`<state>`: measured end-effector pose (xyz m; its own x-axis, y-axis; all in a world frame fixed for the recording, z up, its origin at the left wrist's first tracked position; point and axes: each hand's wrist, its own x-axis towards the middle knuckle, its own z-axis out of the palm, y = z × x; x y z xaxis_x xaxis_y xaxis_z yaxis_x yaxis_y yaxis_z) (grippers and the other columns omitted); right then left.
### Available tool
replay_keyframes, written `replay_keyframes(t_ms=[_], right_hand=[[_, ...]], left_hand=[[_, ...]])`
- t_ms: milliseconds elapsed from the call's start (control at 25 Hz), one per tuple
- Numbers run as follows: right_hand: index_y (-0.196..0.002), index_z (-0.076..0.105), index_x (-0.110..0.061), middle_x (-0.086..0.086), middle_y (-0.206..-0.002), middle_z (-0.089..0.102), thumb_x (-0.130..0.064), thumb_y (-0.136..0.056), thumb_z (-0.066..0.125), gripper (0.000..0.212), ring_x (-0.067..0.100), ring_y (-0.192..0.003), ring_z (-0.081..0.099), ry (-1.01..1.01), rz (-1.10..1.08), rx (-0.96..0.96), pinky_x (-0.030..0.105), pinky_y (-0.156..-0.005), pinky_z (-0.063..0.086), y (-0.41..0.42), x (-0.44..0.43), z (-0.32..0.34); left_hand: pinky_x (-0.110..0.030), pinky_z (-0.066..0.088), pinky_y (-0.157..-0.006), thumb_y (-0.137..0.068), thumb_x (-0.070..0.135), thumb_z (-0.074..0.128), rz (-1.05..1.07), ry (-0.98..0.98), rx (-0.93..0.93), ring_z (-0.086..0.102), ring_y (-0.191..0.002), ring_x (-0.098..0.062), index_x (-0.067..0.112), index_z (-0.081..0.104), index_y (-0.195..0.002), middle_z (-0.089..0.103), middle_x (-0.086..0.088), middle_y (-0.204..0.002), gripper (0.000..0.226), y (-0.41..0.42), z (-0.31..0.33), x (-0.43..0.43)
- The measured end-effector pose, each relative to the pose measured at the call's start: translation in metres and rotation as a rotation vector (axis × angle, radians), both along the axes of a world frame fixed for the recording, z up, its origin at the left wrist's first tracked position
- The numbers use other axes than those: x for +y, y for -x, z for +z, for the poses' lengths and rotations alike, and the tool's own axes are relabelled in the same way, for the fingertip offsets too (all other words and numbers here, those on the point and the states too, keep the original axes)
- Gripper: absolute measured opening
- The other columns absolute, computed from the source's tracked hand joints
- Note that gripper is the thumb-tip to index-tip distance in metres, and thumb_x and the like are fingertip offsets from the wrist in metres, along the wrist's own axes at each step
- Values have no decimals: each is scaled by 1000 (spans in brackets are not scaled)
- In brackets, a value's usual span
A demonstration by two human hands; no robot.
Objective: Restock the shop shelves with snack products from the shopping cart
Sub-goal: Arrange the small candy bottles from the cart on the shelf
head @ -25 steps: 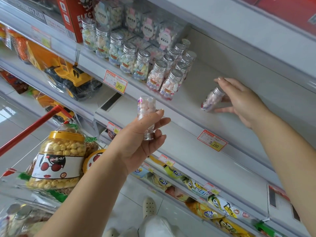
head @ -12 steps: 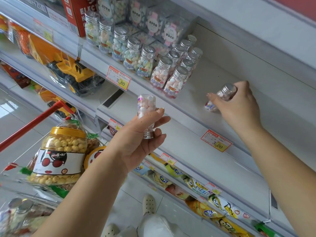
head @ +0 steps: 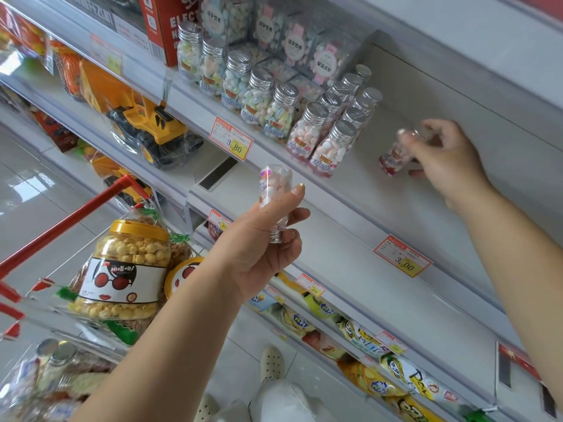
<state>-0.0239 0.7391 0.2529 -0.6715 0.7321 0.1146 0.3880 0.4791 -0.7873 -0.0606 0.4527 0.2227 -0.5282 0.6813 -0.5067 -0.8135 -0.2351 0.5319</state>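
My right hand (head: 447, 159) pinches the silver cap of a small candy bottle (head: 391, 159) that stands almost upright on the white shelf (head: 396, 202), to the right of the stocked bottles. In front of the shelf's edge, my left hand (head: 265, 239) grips a second candy bottle (head: 274, 190) upside down, cap at the bottom. Rows of silver-capped candy bottles (head: 316, 132) fill the shelf's left part. The shopping cart (head: 61, 220) with its red handle is at the lower left and holds a big popcorn jar (head: 125, 269) with a yellow lid.
Clear candy boxes (head: 292, 41) stand behind the bottles. Price tags (head: 402, 260) hang on the shelf rail. A yellow toy truck (head: 149, 129) sits on the shelf to the left. Snack packets (head: 377, 345) line the shelf below. More capped bottles (head: 51, 360) lie in the cart.
My right hand has tipped its bottle from lying tilted to nearly upright and shifted its hold to the cap. My left hand and its bottle have stayed put.
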Motion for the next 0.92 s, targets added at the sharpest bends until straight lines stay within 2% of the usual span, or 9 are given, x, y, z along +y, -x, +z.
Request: replay_keyframes(t_ms=[80, 160, 200, 320, 520, 800, 880, 920], right_hand=[[-111, 61, -19, 6, -106, 68, -30, -92, 66, 23, 16, -84, 71, 161, -44, 138, 37, -73, 58, 3, -1, 0], [-99, 63, -21, 11, -102, 69, -23, -92, 64, 7, 24, -91, 72, 229, -37, 172, 41, -76, 60, 14, 4, 2], [-96, 63, -23, 11, -99, 68, -21, -92, 64, 4, 26, -92, 71, 260, -19, 168, 42, -78, 59, 23, 8, 4], [-89, 62, -24, -1, -78, 67, -19, -94, 62, 7, 15, -72, 67, 384, 44, 141, 38, -77, 57, 57, 14, 19], [-94, 63, -23, 6, -92, 67, -25, -97, 57, 7, 23, -76, 68, 575, 88, 116, 40, -66, 59, 93, 22, 20], [-91, 65, -20, 3, -87, 68, -30, -97, 57, 14, 24, -81, 68, 593, 83, 147, 39, -71, 59, 105, 21, 13], [-86, 62, -19, 0, -84, 64, -36, -95, 55, 21, 21, -81, 61, 440, -15, 165, 37, -75, 55, 98, 18, 11], [-84, 59, -16, -1, -81, 60, -40, -90, 53, 25, 18, -79, 57, 256, -94, 201, 36, -75, 52, 89, 13, 10]], left_hand=[[-17, 50, -44, -63, 34, 80, 13, 5, 2, 44, -52, -8, 16, 64, -107, 66, -2, -76, 50, 2, -2, -2], [-18, 51, -45, -68, 39, 77, 15, -1, 5, 44, -52, -8, 15, 65, -103, 66, -3, -77, 44, 4, -4, -4], [-18, 51, -45, -71, 42, 75, 12, -7, 9, 44, -52, -9, 15, 66, -102, 65, -3, -77, 42, 5, -4, -5], [-19, 51, -45, -75, 48, 69, 8, -8, 20, 46, -52, -9, 14, 68, -102, 65, -3, -79, 44, 6, -6, -4], [-20, 51, -45, -75, 46, 70, 16, 2, 20, 47, -52, -9, 14, 70, -101, 66, -4, -79, 41, 8, -13, -3], [-22, 52, -47, -74, 47, 70, 0, 0, 44, 49, -55, -11, 14, 69, -107, 67, -5, -83, 46, 13, -16, -5], [-25, 54, -50, -78, 49, 65, -38, -25, 46, 52, -58, -13, 12, 68, -115, 68, -7, -86, 52, 11, -16, -3], [-27, 56, -53, -81, 50, 61, -59, -50, 35, 54, -61, -15, 11, 66, -120, 68, -8, -89, 55, 10, -15, -2]])
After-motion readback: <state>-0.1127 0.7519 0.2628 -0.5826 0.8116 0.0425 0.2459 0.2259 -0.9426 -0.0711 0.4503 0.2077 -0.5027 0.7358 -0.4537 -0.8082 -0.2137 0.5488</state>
